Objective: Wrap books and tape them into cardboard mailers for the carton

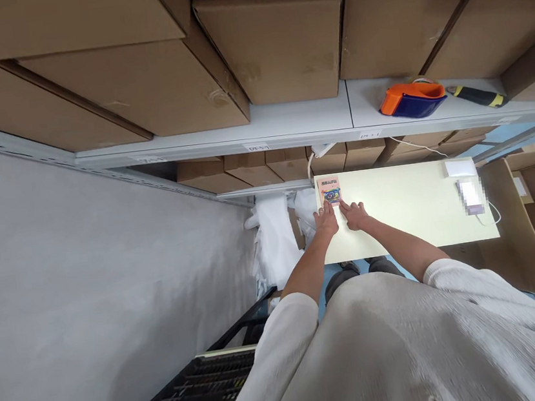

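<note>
A small pink booklet or card pack (328,183) with dark lettering and a colourful picture lies flat at the left end of the pale yellow tabletop (395,211). My left hand (326,220) rests at its near edge, fingers stretched forward onto the lower left part. From the right, my right hand (355,216) touches the lower right corner with extended fingertips, its other fingers spread. Neither hand is wrapped around anything. Whether the pink item is a booklet or a flat pack is too small to tell.
Cardboard boxes (272,44) fill the grey shelf (296,119) above, where an orange and blue tape dispenser (414,99) and a utility knife (478,96) lie. A white box (460,168) and a blurred phone-like device (472,196) sit at the table's right end. An open carton (523,221) stands right; black crates (188,392) lower left.
</note>
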Tool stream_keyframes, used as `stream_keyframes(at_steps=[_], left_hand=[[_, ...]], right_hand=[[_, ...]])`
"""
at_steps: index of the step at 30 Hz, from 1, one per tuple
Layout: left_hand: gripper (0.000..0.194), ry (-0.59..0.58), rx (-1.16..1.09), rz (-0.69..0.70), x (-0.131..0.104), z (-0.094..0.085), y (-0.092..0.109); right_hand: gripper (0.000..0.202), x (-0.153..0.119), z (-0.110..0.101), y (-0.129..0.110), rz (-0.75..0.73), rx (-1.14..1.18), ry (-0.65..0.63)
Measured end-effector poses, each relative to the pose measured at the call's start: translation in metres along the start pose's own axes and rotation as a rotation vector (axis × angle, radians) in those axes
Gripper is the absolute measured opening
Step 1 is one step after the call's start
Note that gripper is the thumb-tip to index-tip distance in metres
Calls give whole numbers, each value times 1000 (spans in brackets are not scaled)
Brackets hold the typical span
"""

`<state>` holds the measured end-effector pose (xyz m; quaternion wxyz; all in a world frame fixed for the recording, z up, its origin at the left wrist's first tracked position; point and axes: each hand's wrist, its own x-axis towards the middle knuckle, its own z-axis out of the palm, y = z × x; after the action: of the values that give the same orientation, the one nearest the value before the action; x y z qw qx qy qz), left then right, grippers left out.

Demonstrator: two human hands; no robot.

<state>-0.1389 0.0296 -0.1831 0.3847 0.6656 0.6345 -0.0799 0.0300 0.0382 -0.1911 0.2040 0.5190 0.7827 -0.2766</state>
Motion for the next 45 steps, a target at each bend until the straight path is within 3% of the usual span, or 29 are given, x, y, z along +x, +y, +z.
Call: stream_keyframes(at_steps=[7,13,17,22,25,28,31,33,36,38,41,45], left_hand=[[118,-34,84,-8,11,-9,-3],[115,-3,115,8,0,-13,-2],[107,52,149,93,-25,-9,-4],[106,52,185,112,-61,7,-1],[108,67,202,95,-75,14,5],[105,89,231,67,-84,14,12],[100,123,241,53,-91,10,25],[98,157,225,60,-94,8,38],[97,208,183,61,-98,6,60],[95,236,164,54,-100,8,77],[92,276,143,34,-104,14,100],[83,297,136,19,-107,26,125]], right_hand=[[102,12,-6,-6,6,47,1],[91,-4,-32,-14,-14,34,9],[74,-45,-33,0,-79,94,180],[68,-116,-8,48,86,168,177],[67,-144,-16,83,160,241,310],[68,-157,-67,118,165,289,644],[66,-161,-152,145,106,249,1004],[67,-162,-211,156,77,180,1154],[67,-158,-281,163,21,65,1191],[67,-154,-309,165,-17,2,1139],[62,-149,-328,167,-31,-82,1045],[52,-151,-335,172,-61,-192,1000]])
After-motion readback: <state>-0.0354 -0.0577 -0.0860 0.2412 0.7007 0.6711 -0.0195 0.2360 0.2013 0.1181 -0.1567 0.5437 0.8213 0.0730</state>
